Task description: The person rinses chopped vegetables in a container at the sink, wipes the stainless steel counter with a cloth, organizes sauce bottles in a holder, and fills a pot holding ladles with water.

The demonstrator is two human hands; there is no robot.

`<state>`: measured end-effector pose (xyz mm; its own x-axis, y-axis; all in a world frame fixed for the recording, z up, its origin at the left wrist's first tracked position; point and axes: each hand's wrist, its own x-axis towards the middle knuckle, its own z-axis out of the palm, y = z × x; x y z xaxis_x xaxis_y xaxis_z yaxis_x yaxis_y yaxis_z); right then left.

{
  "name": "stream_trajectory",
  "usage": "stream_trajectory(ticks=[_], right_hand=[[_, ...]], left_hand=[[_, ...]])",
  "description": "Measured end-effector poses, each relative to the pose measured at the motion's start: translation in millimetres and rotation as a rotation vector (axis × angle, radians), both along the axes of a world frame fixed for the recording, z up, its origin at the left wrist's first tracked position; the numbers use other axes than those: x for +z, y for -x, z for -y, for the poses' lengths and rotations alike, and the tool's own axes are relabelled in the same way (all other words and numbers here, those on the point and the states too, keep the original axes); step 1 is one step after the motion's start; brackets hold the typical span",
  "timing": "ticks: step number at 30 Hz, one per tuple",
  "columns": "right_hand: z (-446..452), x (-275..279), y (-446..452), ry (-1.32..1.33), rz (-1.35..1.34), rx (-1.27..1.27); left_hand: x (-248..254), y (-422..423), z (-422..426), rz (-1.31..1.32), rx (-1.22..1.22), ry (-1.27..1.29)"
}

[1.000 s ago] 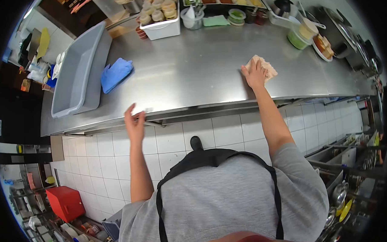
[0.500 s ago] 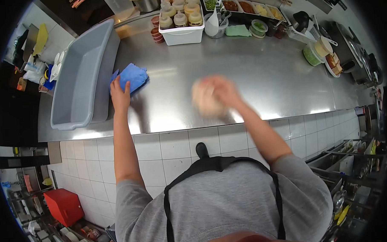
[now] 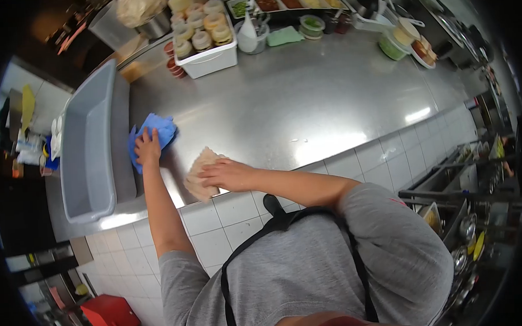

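Note:
My left hand [image 3: 148, 147] lies with fingers spread on a crumpled blue cloth [image 3: 161, 126], close beside the grey tub. My right hand [image 3: 230, 174] has its fingers pressed over a beige cloth [image 3: 201, 165] at the front edge of the steel table [image 3: 327, 97]. One corner of the beige cloth sticks up past the fingers, and its lower end reaches the table's edge. Both cloths are partly covered by the hands.
A deep grey tub [image 3: 113, 168] stands on the left. Along the back are a white bin [image 3: 211, 61] of squeeze bottles, a tray [image 3: 290, 5] of toppings and a folded green cloth [image 3: 285, 37]. A green-filled container [image 3: 394, 46] is at back right. Small white scraps [image 3: 297, 140] lie mid-table.
My right hand has swept the beige cloth left and toward the table's front edge. My left hand stays on the blue cloth. The view has turned and shifted.

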<state>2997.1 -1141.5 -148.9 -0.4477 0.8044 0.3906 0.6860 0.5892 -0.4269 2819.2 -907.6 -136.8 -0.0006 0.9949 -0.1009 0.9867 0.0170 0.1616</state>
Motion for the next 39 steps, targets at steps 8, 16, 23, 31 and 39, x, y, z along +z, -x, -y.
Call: stream_trajectory(ticks=[8,16,23,31,39], right_hand=[[262,27,-352,0.405,-0.236,-1.404],[82,55,-242,0.202,-0.685,-0.729],[-32,9,-63,0.214,0.130,-0.416],[160,-9,-266,0.313,-0.811,-0.466],[561,44,-636,-0.149,-0.051,-2.122]], left_hand=[[-19,6,30,-0.117,-0.105,-0.239],[-9,-22,85,-0.161,-0.025,-0.198],[-35,6,64,-0.322,-0.202,-0.172],[-8,-66,129,-0.214,-0.083,-0.079],[1,-285,265,0.013,-0.545,-0.254]])
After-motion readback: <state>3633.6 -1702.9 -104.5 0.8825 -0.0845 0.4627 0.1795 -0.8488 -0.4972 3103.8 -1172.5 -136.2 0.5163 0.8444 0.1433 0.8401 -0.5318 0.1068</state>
